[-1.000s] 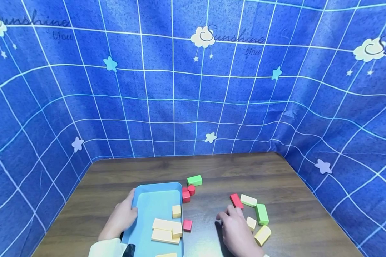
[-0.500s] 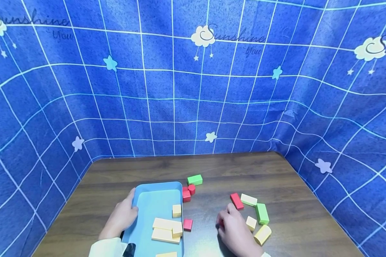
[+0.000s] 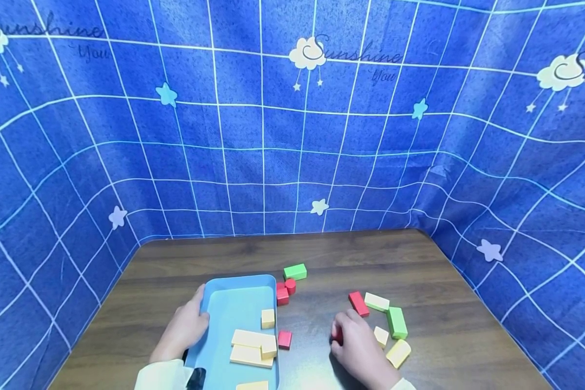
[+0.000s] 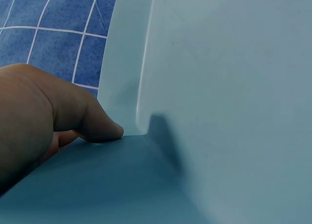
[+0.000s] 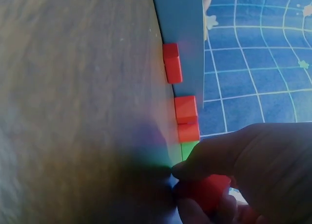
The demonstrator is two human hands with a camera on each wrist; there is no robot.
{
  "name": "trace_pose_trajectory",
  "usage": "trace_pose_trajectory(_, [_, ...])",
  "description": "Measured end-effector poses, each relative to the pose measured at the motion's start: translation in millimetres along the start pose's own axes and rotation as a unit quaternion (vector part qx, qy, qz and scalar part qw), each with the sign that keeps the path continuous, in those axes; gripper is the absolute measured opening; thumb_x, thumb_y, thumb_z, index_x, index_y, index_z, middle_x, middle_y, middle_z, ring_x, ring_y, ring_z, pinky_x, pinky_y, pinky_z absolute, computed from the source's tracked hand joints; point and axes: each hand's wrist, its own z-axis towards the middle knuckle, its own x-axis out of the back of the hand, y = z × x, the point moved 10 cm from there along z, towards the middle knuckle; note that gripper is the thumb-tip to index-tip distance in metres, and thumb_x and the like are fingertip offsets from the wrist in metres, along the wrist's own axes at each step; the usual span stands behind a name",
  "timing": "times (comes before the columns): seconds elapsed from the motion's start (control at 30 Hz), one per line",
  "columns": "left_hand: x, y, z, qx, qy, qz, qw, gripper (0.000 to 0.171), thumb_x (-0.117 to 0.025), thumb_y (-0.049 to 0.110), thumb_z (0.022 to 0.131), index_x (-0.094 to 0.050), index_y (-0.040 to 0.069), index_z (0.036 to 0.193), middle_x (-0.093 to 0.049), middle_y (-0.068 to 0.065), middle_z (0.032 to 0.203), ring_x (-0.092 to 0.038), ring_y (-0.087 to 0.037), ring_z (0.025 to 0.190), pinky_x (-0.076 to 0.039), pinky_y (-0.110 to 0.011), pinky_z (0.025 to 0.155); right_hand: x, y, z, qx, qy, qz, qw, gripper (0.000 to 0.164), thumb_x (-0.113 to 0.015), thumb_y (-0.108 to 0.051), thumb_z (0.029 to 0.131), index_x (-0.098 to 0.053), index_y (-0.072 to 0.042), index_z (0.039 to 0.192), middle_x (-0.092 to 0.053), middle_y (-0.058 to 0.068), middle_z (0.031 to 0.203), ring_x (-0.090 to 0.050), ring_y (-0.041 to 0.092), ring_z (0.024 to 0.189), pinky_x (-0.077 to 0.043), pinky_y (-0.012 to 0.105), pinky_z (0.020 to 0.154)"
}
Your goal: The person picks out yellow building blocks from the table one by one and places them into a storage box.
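Note:
My left hand (image 3: 182,327) grips the left wall of a blue tray (image 3: 234,309), with the thumb over its rim. In the left wrist view the thumb (image 4: 105,126) lies at a corner of that wall. Several pale yellow wooden blocks (image 3: 251,355) lie inside the tray, toward its right side. On the table to the right, my right hand (image 3: 363,346) pinches a red block (image 5: 207,190) between thumb and fingers. The fingers hide much of this block, so its full shape cannot be seen. A second red block (image 3: 358,304) lies just beyond the knuckles.
Red blocks (image 3: 283,296) and a red cylinder (image 3: 290,286) sit by the tray's right wall, with a green block (image 3: 295,272) behind them. A red cube (image 3: 285,340) lies nearer. Right of my right hand are a green block (image 3: 397,323), pale blocks (image 3: 377,302) and a yellow cylinder (image 3: 398,353).
My right fingers have closed on the red block, which now shows between them. That hand has shifted slightly right. The left hand and tray have stayed in place.

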Motion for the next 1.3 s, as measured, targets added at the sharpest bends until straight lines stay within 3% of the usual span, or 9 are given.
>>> trace_pose_trajectory(0.2, [-2.0, -1.9, 1.0, 0.009, -0.011, -0.005, 0.9999, 0.067, -0.04, 0.011, 0.095, -0.003, 0.008, 0.151, -0.027, -0.027, 0.146, -0.034, -0.044, 0.123, -0.03, -0.069, 0.095, 0, 7, 1, -0.034, -0.005, 0.025, 0.999, 0.035, -0.078, -0.011, 0.059, -0.048, -0.024, 0.072, -0.045, -0.01, 0.073, -0.042, 0.005, 0.064, -0.041, 0.022, 0.053])
trace_pose_trajectory(0.33, [-1.3, -1.0, 0.2, 0.008, -0.01, -0.007, 0.9999, 0.067, -0.04, 0.01, 0.095, -0.002, 0.008, 0.151, -0.026, -0.027, 0.147, -0.039, -0.042, 0.121, -0.033, -0.067, 0.095, 2, 10, 2, -0.039, 0.009, 0.015, 0.999, 0.034, -0.079, -0.013, 0.06, -0.051, -0.023, 0.077, -0.049, -0.01, 0.076, -0.044, 0.005, 0.066, -0.043, 0.024, 0.056])
trace_pose_trajectory(0.57, [0.2, 1.1, -1.0, 0.004, -0.004, -0.009, 0.9999, 0.068, -0.04, 0.01, 0.095, -0.001, 0.008, 0.151, -0.023, -0.027, 0.148, -0.035, -0.044, 0.123, -0.029, -0.068, 0.096, 16, 11, 3, -0.02, 0.061, -0.076, 0.995, 0.03, -0.077, -0.017, 0.058, -0.052, -0.025, 0.074, -0.048, -0.012, 0.071, -0.047, 0.011, 0.065, -0.043, 0.034, 0.056])
trace_pose_trajectory(0.73, [-0.5, -0.1, 0.1, 0.004, -0.001, -0.006, 1.0, 0.068, -0.04, 0.01, 0.095, -0.002, 0.009, 0.151, -0.024, -0.027, 0.147, -0.039, -0.042, 0.12, -0.03, -0.068, 0.096, 30, 17, -1, -0.04, 0.09, -0.141, 0.985, 0.028, -0.076, -0.022, 0.056, -0.052, -0.026, 0.07, -0.057, -0.011, 0.07, -0.049, 0.024, 0.075, -0.037, 0.049, 0.068])
trace_pose_trajectory(0.87, [-1.1, -0.8, 1.0, 0.002, 0.0, -0.005, 1.0, 0.068, -0.04, 0.01, 0.095, -0.001, 0.009, 0.151, -0.026, -0.027, 0.147, -0.039, -0.042, 0.12, -0.031, -0.069, 0.095, 33, 23, -5, -0.074, 0.073, -0.134, 0.986, 0.027, -0.073, -0.018, 0.057, -0.053, -0.027, 0.072, -0.058, -0.012, 0.073, -0.049, 0.025, 0.08, -0.039, 0.052, 0.07])
trace_pose_trajectory(1.03, [-0.8, -1.2, 1.1, 0.003, 0.001, -0.003, 1.0, 0.069, -0.041, 0.01, 0.095, -0.002, 0.009, 0.151, -0.026, -0.027, 0.147, -0.042, -0.04, 0.118, -0.033, -0.068, 0.094, 32, 24, -7, -0.086, 0.05, -0.122, 0.987, 0.028, -0.067, -0.008, 0.058, -0.056, -0.026, 0.077, -0.06, -0.01, 0.079, -0.05, 0.026, 0.082, -0.046, 0.048, 0.057])
trace_pose_trajectory(1.23, [-1.1, -2.2, 0.8, 0.007, -0.002, -0.004, 1.0, 0.069, -0.041, 0.01, 0.095, -0.002, 0.01, 0.151, -0.027, -0.028, 0.146, -0.043, -0.04, 0.117, -0.033, -0.068, 0.094, 30, 13, -12, -0.054, 0.032, -0.096, 0.993, 0.036, -0.063, 0.002, 0.064, -0.063, -0.02, 0.091, -0.06, 0.011, 0.105, -0.049, 0.038, 0.093, -0.048, 0.051, 0.076])
trace_pose_trajectory(1.3, [-1.5, -2.4, 0.7, 0.008, -0.004, -0.006, 0.9999, 0.069, -0.041, 0.01, 0.095, -0.001, 0.01, 0.151, -0.026, -0.027, 0.147, -0.039, -0.043, 0.12, -0.031, -0.069, 0.095, 29, 10, -14, -0.046, 0.025, -0.095, 0.994, 0.04, -0.063, 0.003, 0.063, -0.064, -0.018, 0.097, -0.057, 0.014, 0.108, -0.05, 0.039, 0.092, -0.048, 0.051, 0.076])
